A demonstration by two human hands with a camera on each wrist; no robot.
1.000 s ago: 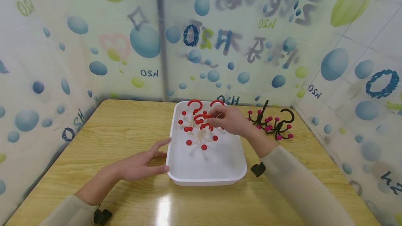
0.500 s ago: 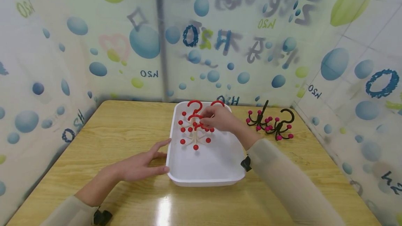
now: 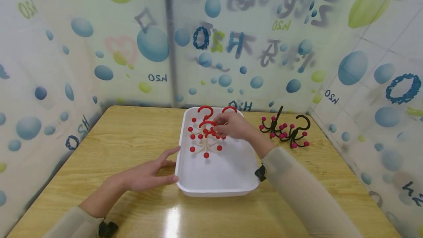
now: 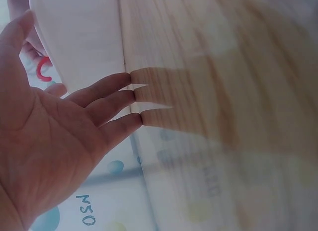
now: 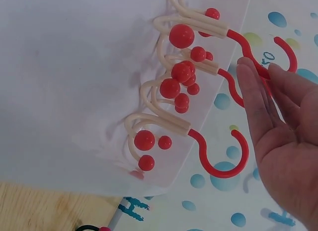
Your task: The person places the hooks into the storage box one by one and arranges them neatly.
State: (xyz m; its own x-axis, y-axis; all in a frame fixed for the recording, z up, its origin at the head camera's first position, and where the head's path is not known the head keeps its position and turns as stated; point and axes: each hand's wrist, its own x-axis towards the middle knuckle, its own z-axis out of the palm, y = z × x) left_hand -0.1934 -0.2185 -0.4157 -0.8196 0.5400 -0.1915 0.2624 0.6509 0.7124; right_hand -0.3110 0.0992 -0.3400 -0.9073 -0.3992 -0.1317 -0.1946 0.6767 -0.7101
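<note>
A white tray [image 3: 218,177] on the table holds several cream claw hook hangers with red balls and red hooks. My right hand [image 3: 232,126] pinches the red hook of the front hanger [image 3: 206,155], which stands upright inside the tray. Behind it are two more hangers, one with its hook [image 3: 210,112] rising at the back left and another hook [image 3: 229,109] at the back right. In the right wrist view, thumb and fingers meet on the held hanger's hook [image 5: 243,43]. My left hand [image 3: 148,173] touches the tray's left side with fingers extended.
Two black hangers with pink balls, one nearer [image 3: 293,134] and one farther [image 3: 273,123], lie right of the tray on the wooden table [image 3: 132,135]. A patterned curtain wall [image 3: 132,83] stands close behind and at both sides.
My right hand has moved left with the held hanger, setting it closer to the tray's left part, then stayed nearly still. The left hand has not moved.
</note>
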